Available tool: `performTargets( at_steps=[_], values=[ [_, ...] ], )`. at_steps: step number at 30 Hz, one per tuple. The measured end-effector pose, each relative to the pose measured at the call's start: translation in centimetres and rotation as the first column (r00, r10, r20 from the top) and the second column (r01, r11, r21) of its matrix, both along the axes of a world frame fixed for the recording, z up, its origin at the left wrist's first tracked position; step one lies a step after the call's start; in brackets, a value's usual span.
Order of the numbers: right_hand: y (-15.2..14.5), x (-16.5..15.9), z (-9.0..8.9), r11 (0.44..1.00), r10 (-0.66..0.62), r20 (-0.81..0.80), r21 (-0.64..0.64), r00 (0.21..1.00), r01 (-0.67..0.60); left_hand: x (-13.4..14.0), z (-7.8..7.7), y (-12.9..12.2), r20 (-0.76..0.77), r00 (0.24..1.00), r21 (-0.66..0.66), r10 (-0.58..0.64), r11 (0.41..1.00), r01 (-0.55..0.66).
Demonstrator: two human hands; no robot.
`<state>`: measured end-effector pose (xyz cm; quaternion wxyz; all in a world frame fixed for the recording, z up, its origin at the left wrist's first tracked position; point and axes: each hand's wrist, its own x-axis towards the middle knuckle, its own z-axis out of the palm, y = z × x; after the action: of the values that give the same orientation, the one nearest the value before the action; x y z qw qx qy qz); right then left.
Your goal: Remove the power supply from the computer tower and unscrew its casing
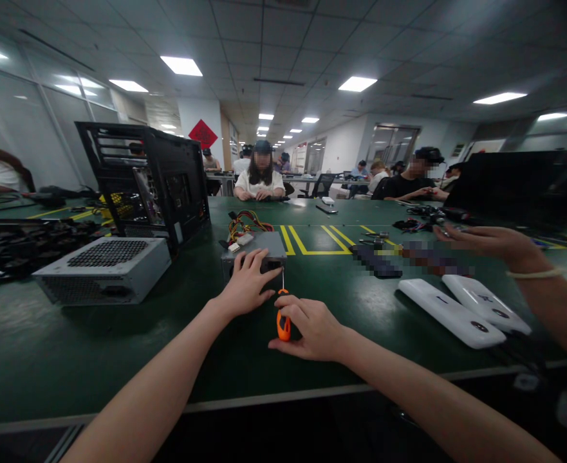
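Observation:
A grey computer power supply [274, 244] sits on the green table in front of me, with coloured cables coming out of its far side. My left hand [247, 280] lies over its near left part with fingers spread, touching the casing. In my right hand [315, 325] is a screwdriver [284, 325] with an orange and black handle, gripped between thumb and fingers. Its thin shaft points away from me, and the tip meets the near right edge of the power supply. Whether a screw sits under the tip is too small to tell.
A second power supply [114, 267] and an open black computer case [167, 186] stand at left. White power banks [450, 312] lie at right, near another person's hand [500, 247]. A dark monitor [519, 190] is far right. A person [261, 177] sits opposite.

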<state>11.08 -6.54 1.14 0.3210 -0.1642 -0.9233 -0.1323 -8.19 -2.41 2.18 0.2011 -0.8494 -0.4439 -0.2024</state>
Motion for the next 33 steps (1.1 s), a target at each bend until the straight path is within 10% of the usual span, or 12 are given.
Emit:
performTargets(
  at_steps=[33],
  values=[
    [-0.23,-0.05,0.83,0.998,0.026,0.038,0.064,0.999,-0.028,0.09,0.02,-0.11,0.038,0.999,-0.017,0.000,1.000,0.000]
  ],
)
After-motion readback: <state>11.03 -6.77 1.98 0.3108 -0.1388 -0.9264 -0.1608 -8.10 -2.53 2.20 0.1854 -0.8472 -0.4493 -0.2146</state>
